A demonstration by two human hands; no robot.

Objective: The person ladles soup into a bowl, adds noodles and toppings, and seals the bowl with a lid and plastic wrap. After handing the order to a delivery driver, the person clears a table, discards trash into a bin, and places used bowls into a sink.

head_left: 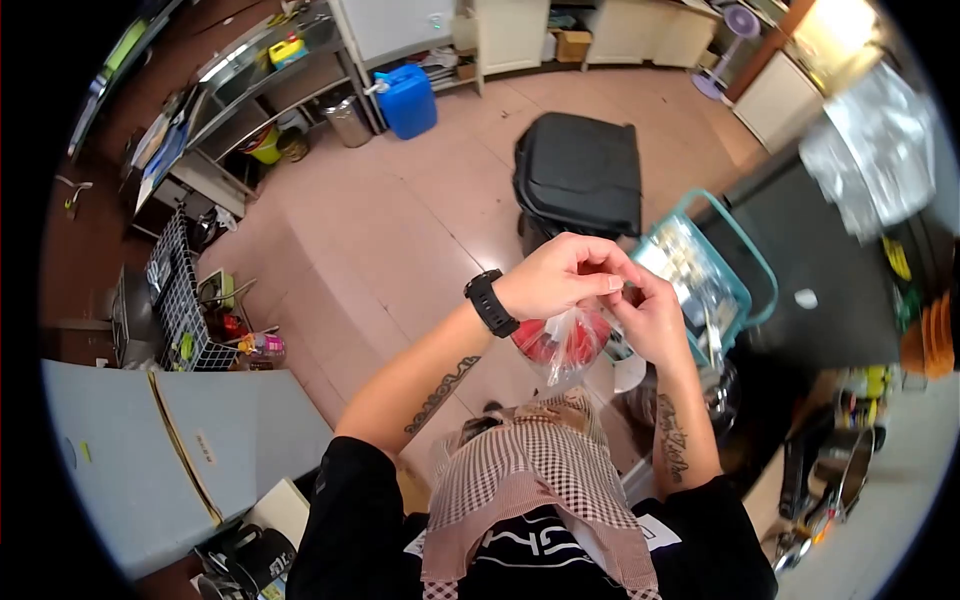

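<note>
A clear plastic bag hangs beneath my two hands, with something round and red showing through it. I cannot make out what the red thing is. My left hand, with a black watch at the wrist, is closed, its thumb and fingertips pinched at the gathered top of the bag. Close against it, my right hand is closed too, fingertips pinching at the same spot. The fingers partly hide the bag's top edge. Below the bag is the checked apron on my body.
A black lidded bin stands on the tiled floor ahead. To the right, a teal basket with a raised handle holds small items. A blue jerrycan sits by the far shelves, and a wire rack is at left.
</note>
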